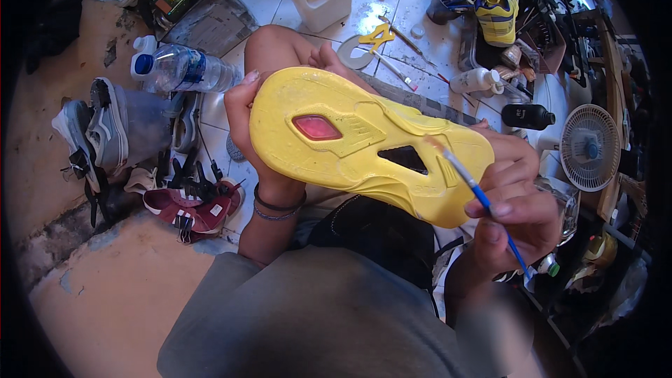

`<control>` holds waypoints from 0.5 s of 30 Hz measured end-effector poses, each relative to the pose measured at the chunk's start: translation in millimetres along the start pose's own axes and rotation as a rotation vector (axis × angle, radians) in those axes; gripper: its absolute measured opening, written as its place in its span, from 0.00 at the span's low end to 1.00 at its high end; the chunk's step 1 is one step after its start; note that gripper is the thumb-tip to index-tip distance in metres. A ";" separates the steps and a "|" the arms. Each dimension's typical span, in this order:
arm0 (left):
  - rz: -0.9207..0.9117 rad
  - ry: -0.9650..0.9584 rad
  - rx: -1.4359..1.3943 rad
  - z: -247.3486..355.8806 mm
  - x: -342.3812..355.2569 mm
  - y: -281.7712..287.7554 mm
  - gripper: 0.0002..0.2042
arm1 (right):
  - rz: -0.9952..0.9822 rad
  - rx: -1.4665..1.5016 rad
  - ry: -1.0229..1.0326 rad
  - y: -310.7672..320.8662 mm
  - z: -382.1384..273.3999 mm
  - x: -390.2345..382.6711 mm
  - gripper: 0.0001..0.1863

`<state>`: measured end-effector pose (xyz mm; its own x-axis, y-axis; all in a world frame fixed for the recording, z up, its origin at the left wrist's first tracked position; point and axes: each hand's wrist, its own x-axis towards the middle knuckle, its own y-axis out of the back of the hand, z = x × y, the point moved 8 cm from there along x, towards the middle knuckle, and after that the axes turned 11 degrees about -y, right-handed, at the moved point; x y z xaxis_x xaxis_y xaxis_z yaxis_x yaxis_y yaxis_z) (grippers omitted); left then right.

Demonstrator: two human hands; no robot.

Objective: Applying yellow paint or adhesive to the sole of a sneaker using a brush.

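Note:
A yellow shoe sole (350,154) lies across the space over my lap, its underside facing up. One red diamond-shaped inset shows in it, and a dark opening sits near its middle. My left hand (246,115) grips the sole's left end, with the fingers partly hidden beneath it. Between the thumb and fingers of my right hand (514,213) is a slim paintbrush (476,189) with a blue handle. Its bristle tip is over the sole, right of the dark opening; I cannot tell whether it touches. Some right fingers lie against the sole's right end.
At the left stand a large plastic bottle (185,68) and grey shoes (108,126), with a clamped maroon shoe (192,206) below. Ahead are a white jug (323,1) and a yellow cut piece (378,37). A yellow shoe (497,14), black bottle (528,117) and fan (590,147) are right.

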<state>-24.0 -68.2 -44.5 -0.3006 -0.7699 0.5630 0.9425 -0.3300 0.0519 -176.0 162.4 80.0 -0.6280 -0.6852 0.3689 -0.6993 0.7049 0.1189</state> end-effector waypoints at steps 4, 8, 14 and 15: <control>-0.076 -0.137 0.101 10.2 5.8 -3.5 0.12 | 0.061 -0.027 -0.050 -2.5 1.9 -6.8 0.10; -0.055 -0.105 0.085 11.2 5.9 -3.0 0.12 | 0.031 -0.118 -0.005 -8.8 -3.6 -5.5 0.12; 0.004 -0.056 0.098 10.9 -3.9 7.2 0.10 | 0.092 0.015 -0.062 -7.1 4.4 -8.2 0.14; 0.038 0.069 -0.097 0.2 -6.6 8.8 0.10 | 0.095 0.028 -0.086 -9.1 6.4 -7.7 0.13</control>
<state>-13.7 -65.9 -47.6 -0.2776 -0.8176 0.5044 0.9359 -0.3488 -0.0503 -167.0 160.1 70.1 -0.7179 -0.6300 0.2963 -0.6441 0.7625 0.0607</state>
